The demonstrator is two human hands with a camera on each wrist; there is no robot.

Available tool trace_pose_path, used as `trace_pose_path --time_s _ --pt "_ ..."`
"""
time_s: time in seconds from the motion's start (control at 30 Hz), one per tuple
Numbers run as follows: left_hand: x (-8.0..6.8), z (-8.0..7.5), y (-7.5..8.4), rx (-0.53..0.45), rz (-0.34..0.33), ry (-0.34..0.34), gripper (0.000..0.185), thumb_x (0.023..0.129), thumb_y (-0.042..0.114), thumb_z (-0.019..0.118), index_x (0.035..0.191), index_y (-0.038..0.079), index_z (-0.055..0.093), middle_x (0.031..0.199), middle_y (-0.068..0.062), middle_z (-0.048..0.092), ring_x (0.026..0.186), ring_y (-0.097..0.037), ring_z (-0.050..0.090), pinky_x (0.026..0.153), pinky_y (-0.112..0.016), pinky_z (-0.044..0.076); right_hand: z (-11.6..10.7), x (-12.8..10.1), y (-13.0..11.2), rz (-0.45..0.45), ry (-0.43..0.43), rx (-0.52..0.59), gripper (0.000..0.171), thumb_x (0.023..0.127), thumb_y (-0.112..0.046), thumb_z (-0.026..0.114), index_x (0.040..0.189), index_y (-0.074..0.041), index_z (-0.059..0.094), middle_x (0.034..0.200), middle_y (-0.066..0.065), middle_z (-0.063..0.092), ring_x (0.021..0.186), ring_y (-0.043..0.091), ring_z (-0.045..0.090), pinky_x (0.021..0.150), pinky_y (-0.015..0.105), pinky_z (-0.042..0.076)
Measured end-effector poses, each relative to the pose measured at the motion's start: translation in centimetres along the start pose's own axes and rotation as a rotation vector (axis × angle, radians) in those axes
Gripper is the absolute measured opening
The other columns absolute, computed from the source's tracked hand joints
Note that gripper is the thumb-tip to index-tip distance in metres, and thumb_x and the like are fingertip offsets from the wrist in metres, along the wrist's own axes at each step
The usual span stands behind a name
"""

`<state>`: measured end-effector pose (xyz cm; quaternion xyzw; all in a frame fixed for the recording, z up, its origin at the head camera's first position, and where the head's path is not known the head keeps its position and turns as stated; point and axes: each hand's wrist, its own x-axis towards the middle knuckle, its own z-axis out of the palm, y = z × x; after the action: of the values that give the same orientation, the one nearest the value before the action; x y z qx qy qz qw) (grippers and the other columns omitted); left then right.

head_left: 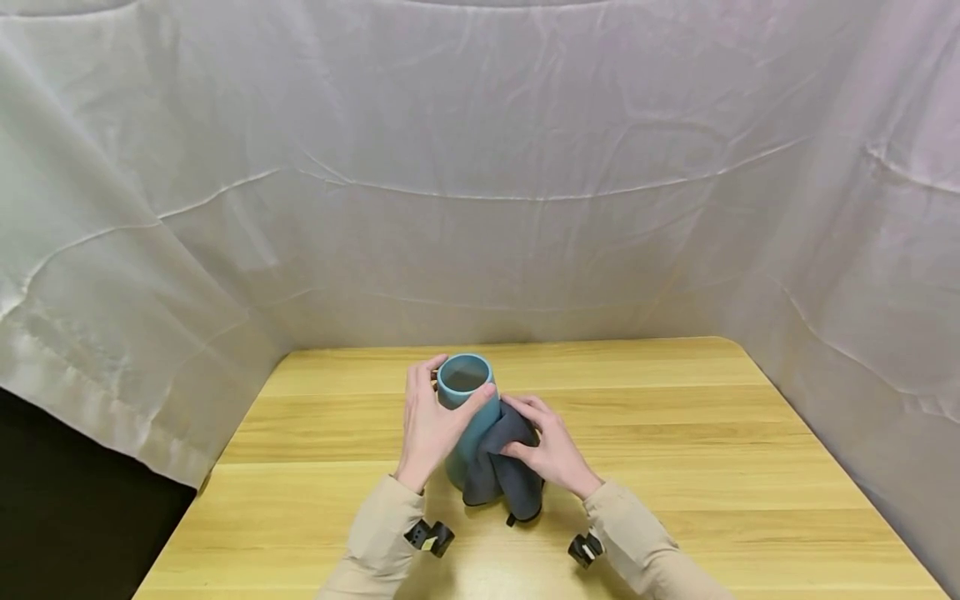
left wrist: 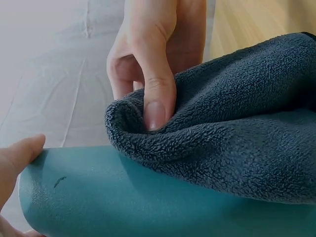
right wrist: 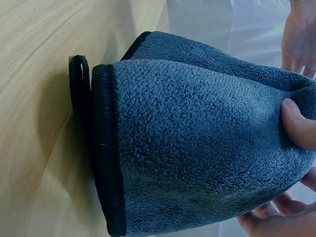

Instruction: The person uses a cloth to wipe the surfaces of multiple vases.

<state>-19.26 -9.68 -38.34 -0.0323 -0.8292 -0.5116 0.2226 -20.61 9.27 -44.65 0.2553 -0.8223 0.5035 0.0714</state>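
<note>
A tall teal cylindrical container (head_left: 472, 437) with an open top stands upright on the table. Near its rim, my left hand (head_left: 435, 423) grips it, thumb on the near side and fingers round the far left. A dark scuff mark (left wrist: 59, 181) shows on its wall in the left wrist view. My right hand (head_left: 551, 450) holds a dark grey fleecy towel (head_left: 517, 479) against the container's right side, the thumb pressing into a fold (left wrist: 154, 123). The towel hangs down in folds, its black-edged hem (right wrist: 106, 148) and small loop (right wrist: 78, 89) close to the tabletop.
Both hands work over the middle of a light wood table (head_left: 675, 467). Pale fabric curtains (head_left: 525, 208) enclose the back and sides. A dark area (head_left: 75, 500) lies beyond the table at the lower left. Each wrist wears a small black camera (head_left: 431, 537).
</note>
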Motion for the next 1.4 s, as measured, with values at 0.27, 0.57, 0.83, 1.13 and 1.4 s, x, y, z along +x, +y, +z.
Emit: trace_pose_path --time_s 0.27,0.57,0.83,1.13,1.4 --pt "0.2 -0.5 -0.4 -0.076 0.019 -0.042 0.071 0.078 0.031 0.087 0.137 0.006 0.056 0.128 -0.016 0.053 0.116 -0.032 0.054 0.103 -0.052 0.047 -0.6 0.0 0.4 -0.025 -0.02 0.047 0.067 0.082 0.0 0.078 0.144 -0.003 0.053 0.137 0.017 0.059 0.126 0.036 0.059 0.108 0.054 0.048" --pt "0.6 -1.9 -1.3 -0.219 0.018 -0.183 0.072 0.082 0.02 0.084 0.145 0.009 0.051 0.139 -0.014 0.054 0.127 -0.031 0.053 0.115 -0.05 0.041 -1.8 0.2 1.2 -0.057 -0.052 0.089 0.065 0.083 0.002 0.076 0.144 -0.001 0.053 0.138 0.02 0.058 0.129 0.039 0.056 0.11 0.043 0.049" --pt "1.2 -3.0 -2.3 -0.309 -0.03 -0.294 0.07 0.085 0.015 0.08 0.147 0.01 0.047 0.14 -0.011 0.059 0.132 -0.028 0.055 0.12 -0.047 0.037 -3.2 1.2 1.3 -0.088 -0.066 0.161 0.066 0.084 0.005 0.075 0.145 0.002 0.051 0.14 0.025 0.055 0.129 0.037 0.055 0.106 0.019 0.047" --pt "1.6 -3.6 -2.8 -0.371 -0.012 -0.434 0.066 0.091 0.012 0.073 0.15 0.01 0.044 0.145 -0.014 0.055 0.138 -0.031 0.05 0.124 -0.048 0.032 -4.3 3.1 -0.8 -0.102 -0.082 0.164 0.068 0.083 0.006 0.073 0.146 -0.003 0.051 0.14 0.021 0.056 0.128 0.033 0.056 0.108 0.024 0.047" --pt "1.5 -3.5 -2.5 -0.373 -0.013 -0.468 0.065 0.095 0.015 0.069 0.153 0.013 0.04 0.155 -0.014 0.042 0.146 -0.033 0.038 0.126 -0.055 0.024 -3.9 3.9 -2.3 -0.125 -0.097 0.156 0.068 0.084 0.002 0.076 0.146 -0.006 0.052 0.141 0.019 0.057 0.129 0.036 0.056 0.111 0.035 0.047"
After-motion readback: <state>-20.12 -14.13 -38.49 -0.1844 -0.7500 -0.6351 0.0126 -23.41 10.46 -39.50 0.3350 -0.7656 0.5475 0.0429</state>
